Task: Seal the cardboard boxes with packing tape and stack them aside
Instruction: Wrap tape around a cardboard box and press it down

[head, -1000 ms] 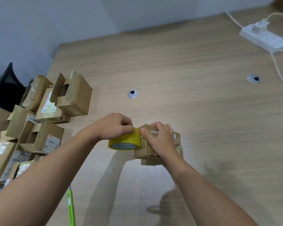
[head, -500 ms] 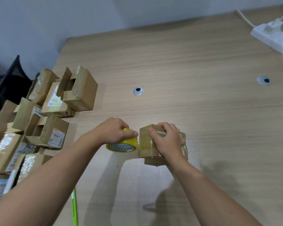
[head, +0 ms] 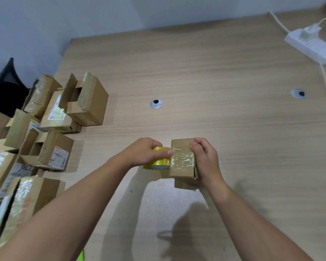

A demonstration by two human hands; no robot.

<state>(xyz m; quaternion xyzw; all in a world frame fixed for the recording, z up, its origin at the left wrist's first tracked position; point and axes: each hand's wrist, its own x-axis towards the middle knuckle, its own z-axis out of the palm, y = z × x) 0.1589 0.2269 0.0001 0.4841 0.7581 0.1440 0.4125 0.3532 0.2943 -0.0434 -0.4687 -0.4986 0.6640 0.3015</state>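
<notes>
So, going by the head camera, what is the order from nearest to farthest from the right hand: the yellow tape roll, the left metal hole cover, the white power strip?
From the right hand:
1. The yellow tape roll, just to its left, against the box.
2. The left metal hole cover, mid-table, beyond the hands.
3. The white power strip, at the far right corner.

even overhead light, soft shadows (edges bend slightly).

On the wooden table (head: pixel 224 68) lie a white power strip (head: pixel 313 46), far right, and a metal grommet (head: pixel 156 104), mid-table.
</notes>
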